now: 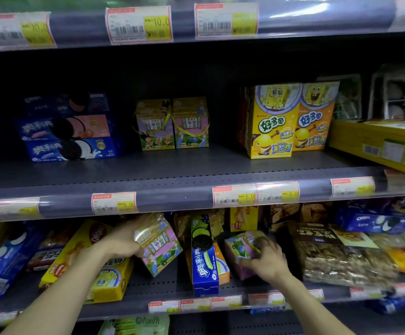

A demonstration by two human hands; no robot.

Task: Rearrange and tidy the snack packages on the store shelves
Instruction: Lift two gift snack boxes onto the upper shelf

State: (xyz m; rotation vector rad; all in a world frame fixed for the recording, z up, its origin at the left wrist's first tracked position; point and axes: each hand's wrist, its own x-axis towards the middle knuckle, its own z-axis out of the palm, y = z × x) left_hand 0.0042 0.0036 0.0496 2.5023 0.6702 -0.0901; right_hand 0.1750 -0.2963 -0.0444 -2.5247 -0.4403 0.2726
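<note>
On the lower shelf my left hand (121, 240) grips a pink house-shaped cartoon box (160, 247), tilted and lifted off the shelf. My right hand (266, 259) closes on a second pink cartoon box (240, 247) lying further right. Between them stands a blue Oreo box (205, 262) on end. On the middle shelf two matching pink cartoon boxes (172, 124) stand side by side. Left of them is a stack of blue Oreo boxes (68, 131); to the right stand two yellow and orange SpongeBob boxes (290, 119).
Yellow boxes (95, 262) and blue Oreo packs (5, 259) lie jumbled at the lower left. A clear nut-bar pack (341, 259) and another Oreo box (373, 221) sit lower right. A long yellow box (377, 143) juts off the middle shelf's right end. Price tags line the shelf rails (184, 197).
</note>
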